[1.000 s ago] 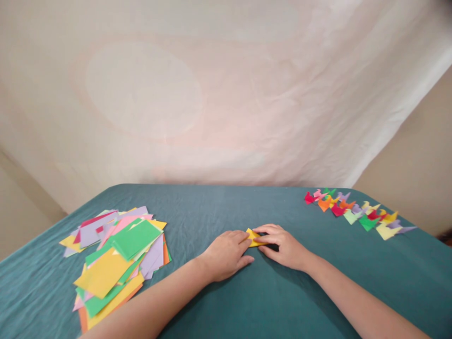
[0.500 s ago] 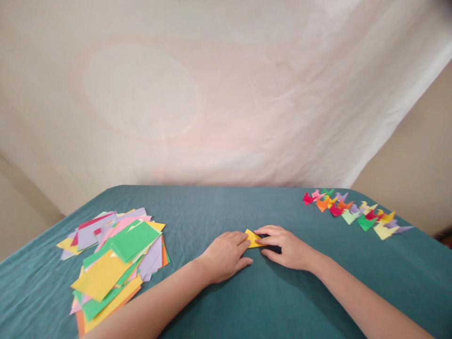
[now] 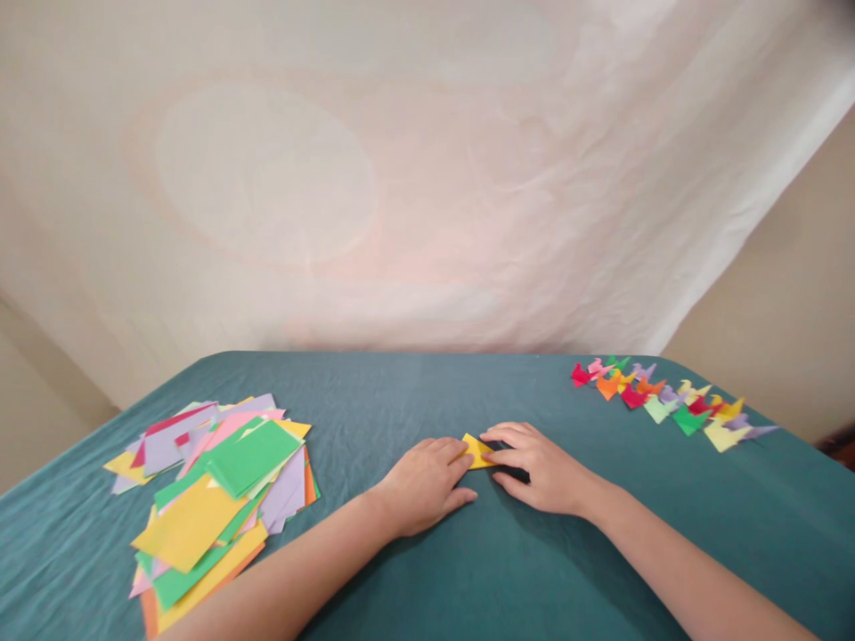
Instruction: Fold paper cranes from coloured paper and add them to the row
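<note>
A small piece of yellow origami paper (image 3: 476,450), folded to a peaked shape, lies on the green cloth between my hands. From the left, my left hand (image 3: 427,485) presses its fingertips on the paper, holding it down with the thumb lying apart on the cloth. My right hand (image 3: 541,467) has its fingers on the paper's right side, the thumb set lower and apart from the index finger. Fingertips of both hands cover the paper's two sides, so its full outline is hidden.
A loose pile of coloured paper sheets (image 3: 257,456) lies at the left, partly behind my left forearm. Several folded paper cranes (image 3: 661,407) stand in rows at the right. A pale curtain (image 3: 427,178) hangs behind the table's green cloth (image 3: 401,383).
Both hands stay on the yellow paper with hardly any visible movement. The view has shifted very slightly, moving the paper pile and cranes a little to the left.
</note>
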